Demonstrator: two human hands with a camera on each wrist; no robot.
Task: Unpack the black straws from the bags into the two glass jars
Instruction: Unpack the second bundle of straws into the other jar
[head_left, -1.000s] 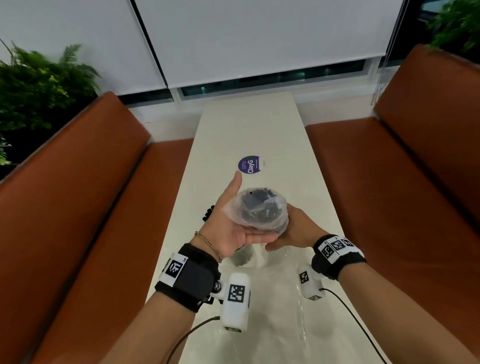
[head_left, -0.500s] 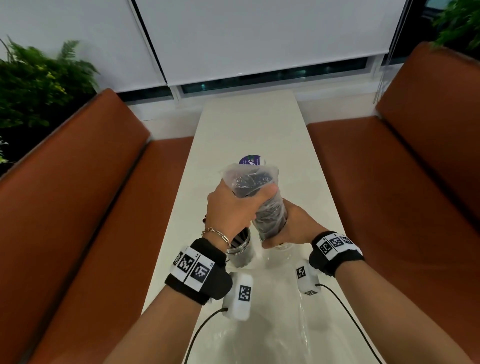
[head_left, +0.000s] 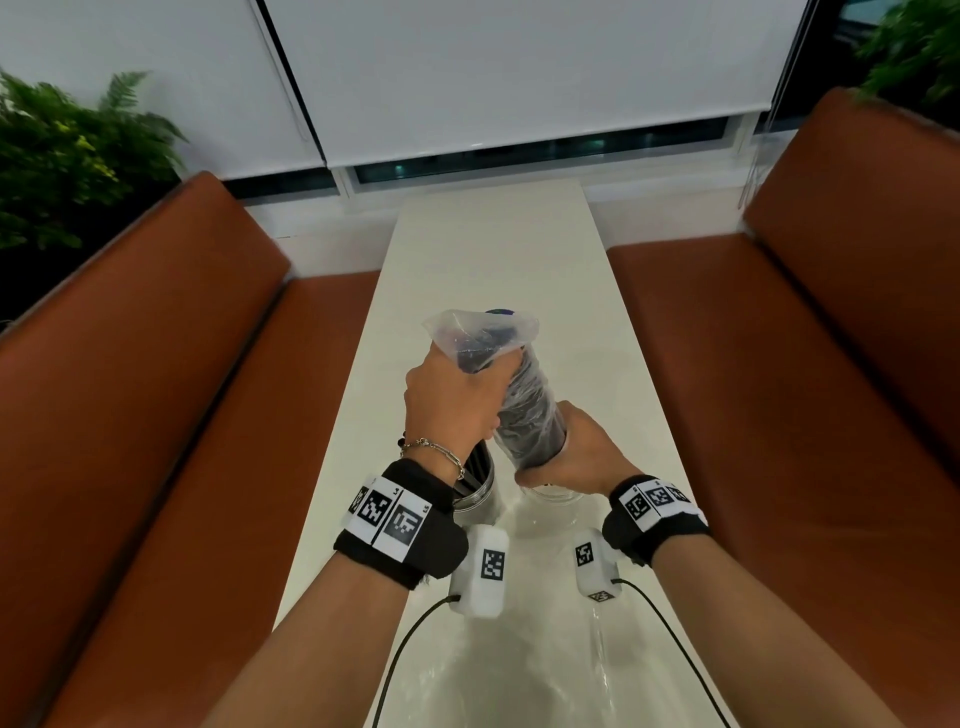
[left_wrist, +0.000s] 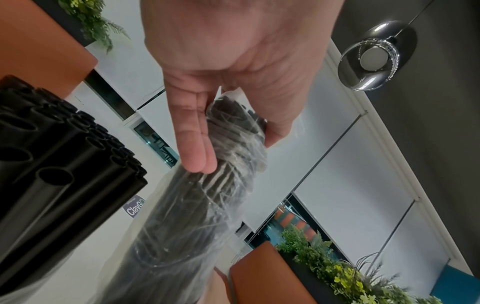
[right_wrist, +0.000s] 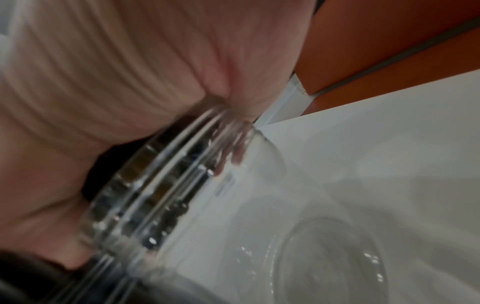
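The bag of black straws (head_left: 524, 400) is gripped near its top by the left hand (head_left: 452, 405) and near its bottom by the right hand (head_left: 571, 457), just above the empty glass jar (head_left: 553, 501). It should be kept upright and centred so the straws are fed inside the rim.

The head view looks forward and down along the long white surface (head_left: 493, 249) from its near end. The left wrist view looks up close along the left hand (left_wrist: 233, 67) toward the ceiling. The right wrist view, blurred, sits very close to a glass jar (right_wrist: 233, 216); all share the surface.
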